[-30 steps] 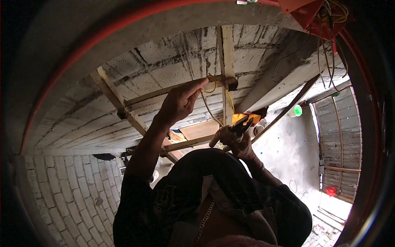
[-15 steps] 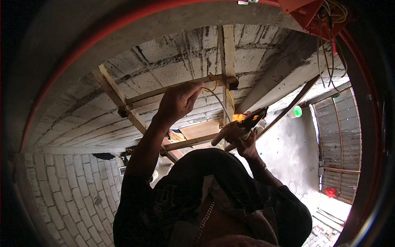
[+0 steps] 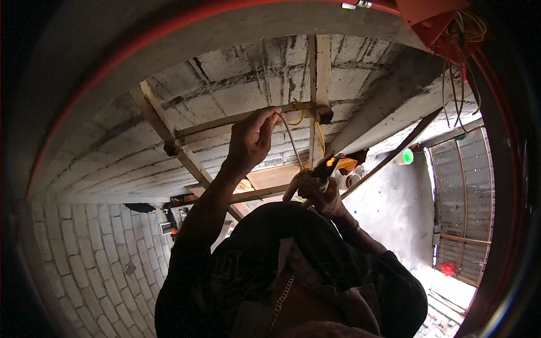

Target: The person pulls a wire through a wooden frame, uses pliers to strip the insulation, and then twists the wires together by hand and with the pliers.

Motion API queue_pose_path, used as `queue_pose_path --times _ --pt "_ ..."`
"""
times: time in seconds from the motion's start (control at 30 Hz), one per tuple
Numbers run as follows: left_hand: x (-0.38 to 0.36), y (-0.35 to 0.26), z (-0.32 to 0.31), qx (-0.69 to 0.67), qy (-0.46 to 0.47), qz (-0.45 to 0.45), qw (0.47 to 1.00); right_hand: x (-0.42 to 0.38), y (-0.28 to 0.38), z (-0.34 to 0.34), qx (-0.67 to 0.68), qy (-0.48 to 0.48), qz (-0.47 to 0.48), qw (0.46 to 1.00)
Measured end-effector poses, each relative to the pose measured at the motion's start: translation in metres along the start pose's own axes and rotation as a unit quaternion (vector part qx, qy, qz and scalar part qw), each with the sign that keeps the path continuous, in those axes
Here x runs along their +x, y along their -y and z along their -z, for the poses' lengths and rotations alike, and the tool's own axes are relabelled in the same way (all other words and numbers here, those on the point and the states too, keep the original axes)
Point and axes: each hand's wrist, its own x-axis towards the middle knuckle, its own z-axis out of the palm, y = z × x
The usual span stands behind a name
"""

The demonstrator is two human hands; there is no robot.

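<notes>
My left hand (image 3: 252, 138) is raised at the upper middle, fingers pinched on the end of a pale wire (image 3: 291, 136). This wire runs down to my right hand (image 3: 316, 191), which is closed in front of my chest. In the right hand is a dark hand tool with orange parts (image 3: 327, 167), which looks like pliers; its jaws are hidden, so whether they grip the wire is not visible. A yellow wire (image 3: 321, 138) loops by the joint of a pale bar frame (image 3: 214, 128), just right of my left hand.
A red conduit (image 3: 112, 61) arcs across the top to a red box (image 3: 431, 22) with loose wires (image 3: 457, 84) hanging out. Beyond the bars is a grey block wall (image 3: 225, 67). At the right are a slanting dark bar (image 3: 389, 155), a green-and-white container (image 3: 404, 156) and corrugated sheeting (image 3: 459, 191).
My left hand has shifted slightly right, still pinching the wire. My right hand has turned, and the tool has swung left and more upright. The view has shifted a little.
</notes>
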Motion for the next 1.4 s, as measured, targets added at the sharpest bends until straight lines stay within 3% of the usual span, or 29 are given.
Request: queue_pose_path --times 0.03,0.1,0.13,0.2,0.23,0.27,0.3,0.4,0.5,0.57,0.7,1.23,1.33,1.4 --pt "-0.001 -0.001 -0.004 0.0 -0.001 0.001 1.0 0.002 0.003 -0.002 0.004 0.003 -0.039 0.999" --pt "-0.005 -0.002 -0.012 -0.199 -0.056 0.09 0.974 0.004 -0.013 -0.001 -0.037 0.034 -0.031 0.998" --pt "-0.006 -0.005 -0.013 -0.199 -0.056 0.09 0.974 0.006 -0.02 0.0 -0.077 0.064 -0.023 0.995" --pt "-0.004 -0.017 -0.012 -0.302 -0.073 0.217 0.925 0.014 -0.023 -0.006 -0.041 0.066 -0.012 0.997" --pt "-0.001 -0.02 -0.011 -0.31 -0.062 0.275 0.908 0.018 -0.019 -0.01 -0.007 0.055 -0.061 0.997" --pt "-0.002 -0.02 -0.01 -0.309 -0.064 0.274 0.909 0.022 -0.017 -0.014 0.026 0.044 -0.109 0.993" --pt "-0.004 -0.018 -0.01 -0.344 -0.057 0.281 0.894 0.021 -0.017 -0.017 -0.024 0.047 -0.053 0.997" --pt "-0.012 -0.011 -0.003 -0.4 -0.019 0.267 0.877 0.021 -0.036 -0.017 -0.018 0.063 -0.024 0.998" --pt "-0.015 -0.012 0.002 -0.423 0.026 0.228 0.876 0.019 -0.031 -0.015 -0.087 0.047 -0.017 0.995" --pt "-0.018 -0.006 0.005 -0.497 0.059 0.184 0.846 0.019 -0.018 -0.019 -0.053 0.037 -0.04 0.997" --pt "-0.021 -0.002 0.007 -0.429 0.062 0.194 0.88 0.016 -0.007 -0.023 -0.035 0.016 -0.072 0.997" --pt "-0.026 0.017 0.011 -0.497 0.035 0.248 0.831 0.017 -0.017 -0.017 -0.107 0.045 -0.032 0.993" --pt "-0.028 0.015 0.01 -0.497 0.039 0.256 0.828 0.016 -0.042 -0.016 -0.096 0.027 -0.02 0.995" --pt "-0.031 0.013 0.003 -0.503 0.037 0.269 0.821 0.01 -0.081 -0.009 -0.017 0.038 -0.004 0.999"
